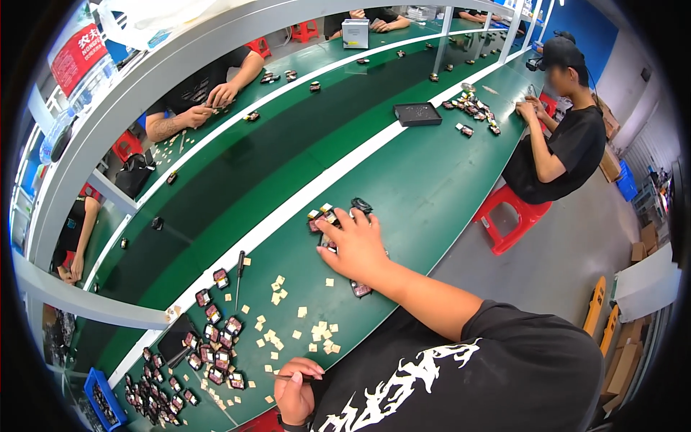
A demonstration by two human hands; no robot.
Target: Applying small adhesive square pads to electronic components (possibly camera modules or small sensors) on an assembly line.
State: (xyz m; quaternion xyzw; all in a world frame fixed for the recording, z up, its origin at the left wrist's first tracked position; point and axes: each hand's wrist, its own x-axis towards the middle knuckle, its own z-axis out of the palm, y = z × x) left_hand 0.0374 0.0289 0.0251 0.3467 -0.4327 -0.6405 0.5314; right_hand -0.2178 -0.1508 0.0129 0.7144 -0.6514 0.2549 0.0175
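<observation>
My right hand (354, 246) reaches out over the green workbench, its fingers spread and lying over a cluster of small black electronic modules (314, 225). The palm and fingers hide part of that cluster. Beyond the fingertips lies a plain black piece (361, 205), and one more module (360, 289) sits below the wrist, near the bench edge. Close to the bench's near edge, my left hand (295, 394) is closed around a thin, dark, pointed tool (282, 376) like tweezers. Small cream-coloured squares (321, 332) are scattered on the bench beside it.
Many modules (155, 389) are heaped at the lower left, near a blue bin (104, 399). A screwdriver (240, 277) lies by the white strip. A black tray (417, 114) stands farther along. A co-worker (565, 122) sits at right by a red stool (512, 216); others work across.
</observation>
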